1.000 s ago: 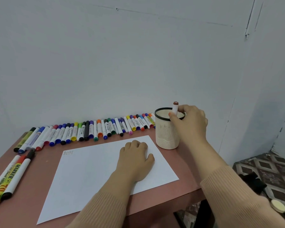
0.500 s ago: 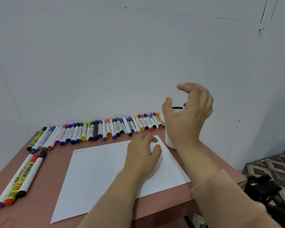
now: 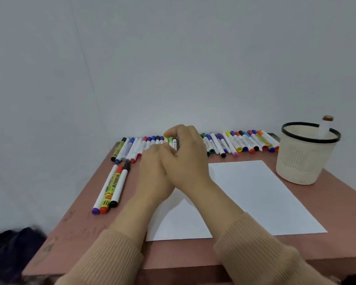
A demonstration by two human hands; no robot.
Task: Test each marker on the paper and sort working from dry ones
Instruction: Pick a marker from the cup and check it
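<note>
A long row of capped coloured markers (image 3: 234,140) lies along the table's far edge against the wall. My right hand (image 3: 189,161) is over the middle of that row, fingers curled with thumb and forefinger close together by a green marker (image 3: 170,139). My left hand (image 3: 152,173) lies just left of it and partly under it, its fingertips hidden. I cannot make out whether either hand holds a marker. The white paper (image 3: 255,192) lies in front of the row. A cream cup with a black rim (image 3: 304,161) at the right holds one brown-capped marker (image 3: 326,124).
Three larger markers (image 3: 113,188) lie side by side at the left of the pinkish-brown table (image 3: 193,254). A plain wall rises right behind the row. A dark heap lies on the floor at the lower left (image 3: 12,243).
My right hand let go of the brown-capped marker in the cup and swung left to the marker row. My left hand left the paper and moved up to the row too.
</note>
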